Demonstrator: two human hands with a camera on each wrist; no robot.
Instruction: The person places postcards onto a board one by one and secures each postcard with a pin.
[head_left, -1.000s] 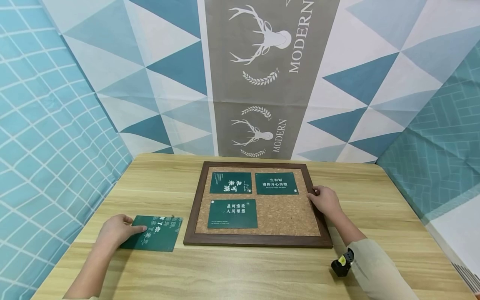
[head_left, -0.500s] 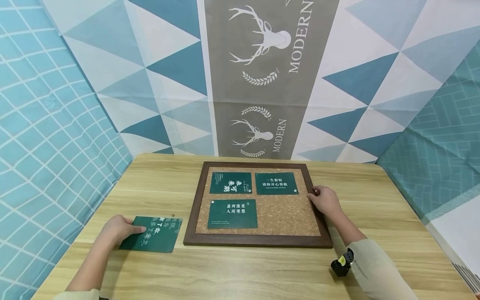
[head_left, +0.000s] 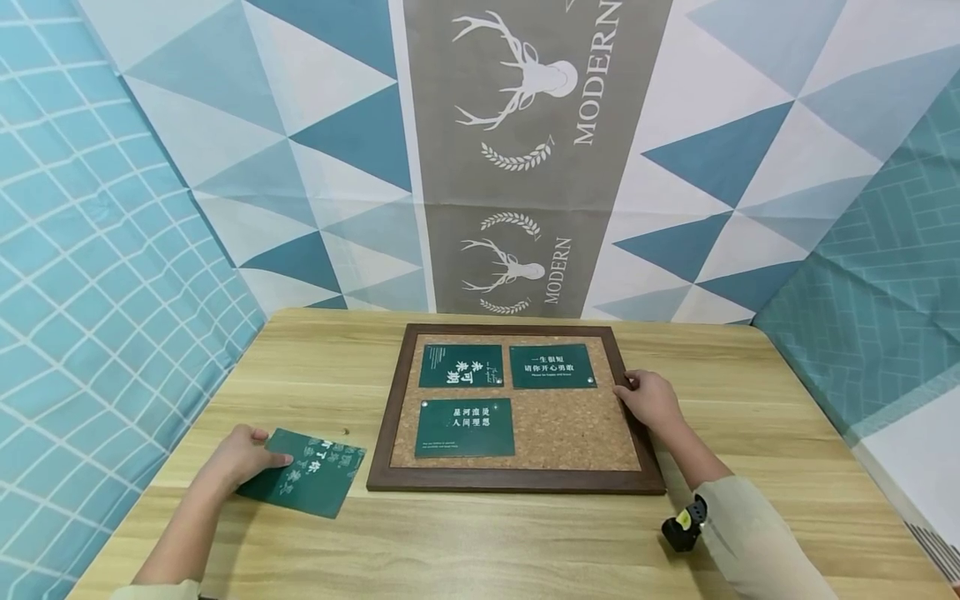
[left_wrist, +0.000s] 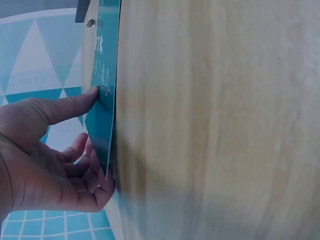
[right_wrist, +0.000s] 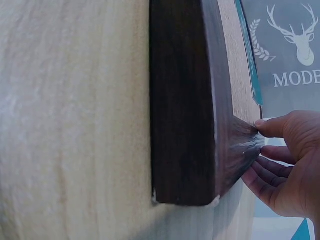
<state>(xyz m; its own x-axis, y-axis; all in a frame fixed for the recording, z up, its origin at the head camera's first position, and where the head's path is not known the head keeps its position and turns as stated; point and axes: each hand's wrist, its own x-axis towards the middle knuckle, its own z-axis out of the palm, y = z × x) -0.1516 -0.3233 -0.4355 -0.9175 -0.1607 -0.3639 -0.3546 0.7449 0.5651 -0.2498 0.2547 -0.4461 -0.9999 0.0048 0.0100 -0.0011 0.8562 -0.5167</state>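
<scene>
My left hand (head_left: 238, 461) pinches the left end of a dark green card (head_left: 315, 479) with pale printed characters, low over the table left of the corkboard. In the left wrist view the thumb (left_wrist: 75, 106) lies on the card's face and the other fingers are curled at its edge and partly behind it. My right hand (head_left: 651, 402) grips the right side of the corkboard's brown wooden frame (head_left: 517, 480). The right wrist view has its thumb and fingers at the frame's edge.
Three green cards are pinned on the cork (head_left: 573, 433): one upper left (head_left: 442, 371), one upper right (head_left: 555, 382), one lower left (head_left: 465, 442). A small pushpin (left_wrist: 90, 23) sits on the table beyond the held card. Patterned cloth hangs behind the table.
The held card has turned slightly clockwise, its near right corner shifting toward me. My left hand has moved very little; the right hand and the corkboard have stayed put.
</scene>
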